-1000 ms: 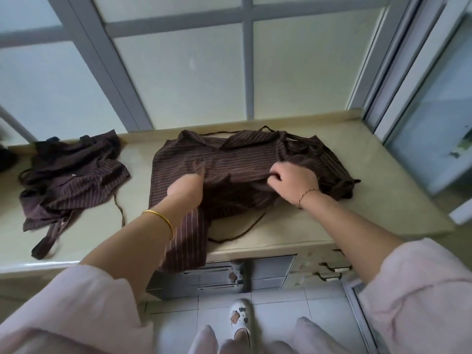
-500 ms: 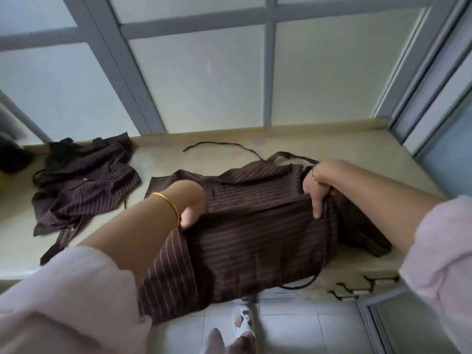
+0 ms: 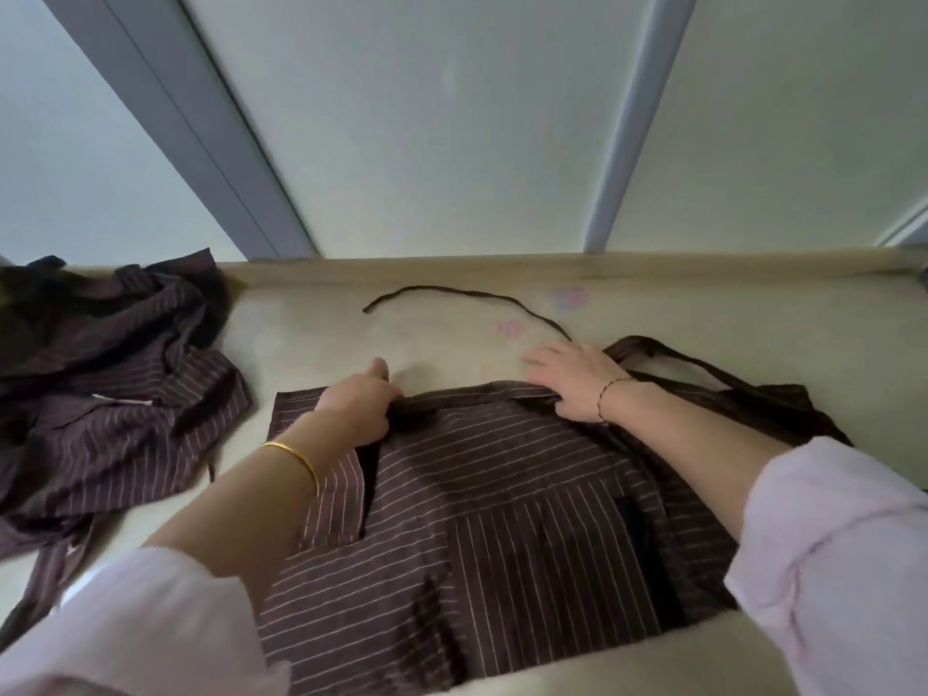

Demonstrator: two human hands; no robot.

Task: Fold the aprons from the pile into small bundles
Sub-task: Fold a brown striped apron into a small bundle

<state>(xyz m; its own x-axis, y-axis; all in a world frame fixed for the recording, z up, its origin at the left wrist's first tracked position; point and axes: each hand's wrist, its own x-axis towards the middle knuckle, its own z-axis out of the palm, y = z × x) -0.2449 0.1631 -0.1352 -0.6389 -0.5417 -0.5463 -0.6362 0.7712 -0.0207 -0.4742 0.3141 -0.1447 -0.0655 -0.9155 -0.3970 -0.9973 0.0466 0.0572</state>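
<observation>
The apron (image 3: 502, 519), dark brown with thin pale stripes, lies spread flat on the beige counter (image 3: 753, 313) right in front of the person; its far edge runs left to right, parallel to the window frame (image 3: 201, 133), and its near edge reaches the counter's front; its long axis seems to run left to right too, though the wide lens makes that hard to judge; a patch of stripes near the middle runs crosswise to the rest; a neck strap (image 3: 668, 354) loops off the far right corner, and a thin tie string (image 3: 467, 298) trails away across the counter toward the window

The left hand (image 3: 359, 404) grips a bunched fold at the apron's far edge, fingers curled and thumb raised; the fingertips are hidden in the cloth; the right hand (image 3: 577, 381) rests on the same edge further right, fingers nearly straight and lying out over the counter, thumb on the hem; whether it pinches any cloth I cannot tell

The right forearm and pink sleeve (image 3: 828, 545) cover the apron's right side, and the left sleeve hides its near left corner; the pile of aprons (image 3: 115, 394) lies crumpled well to the left, cut off by the frame's edge
</observation>
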